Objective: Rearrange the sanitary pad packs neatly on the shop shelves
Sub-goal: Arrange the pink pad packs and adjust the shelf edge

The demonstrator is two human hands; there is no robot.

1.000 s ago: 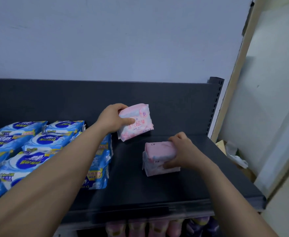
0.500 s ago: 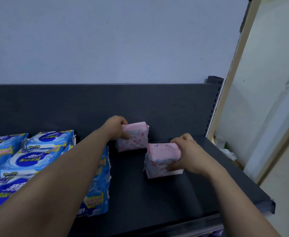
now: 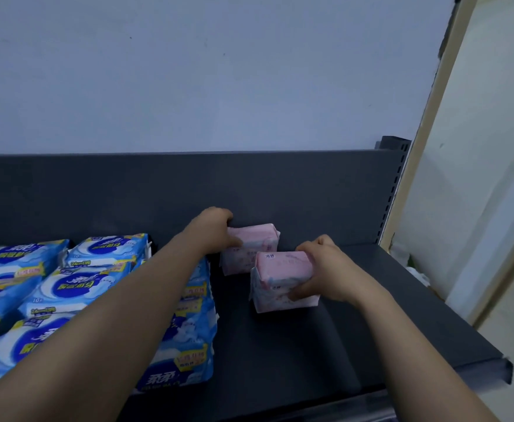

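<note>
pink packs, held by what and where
Left hand grips the rear pack by its left end; right hand grips the front pack by its right end.

Inside a shop: a dark metal display shelf point(image 3: 295, 345) runs along a plain pale wall point(image 3: 188, 71), with a flat back panel point(image 3: 128, 190) and a slotted upright post point(image 3: 394, 178) at its right end, the fittings of a retail unit. Identical blue sanitary pad packs point(image 3: 76, 284) lie in rows and stacks on the left of the deck, the same printed front repeated pack after pack. The left hand point(image 3: 216, 229) grips a rear pink pack point(image 3: 258, 239) close to the back panel, and the right hand point(image 3: 329, 269) grips a front pink pack point(image 3: 283, 266) just beside it.
</note>
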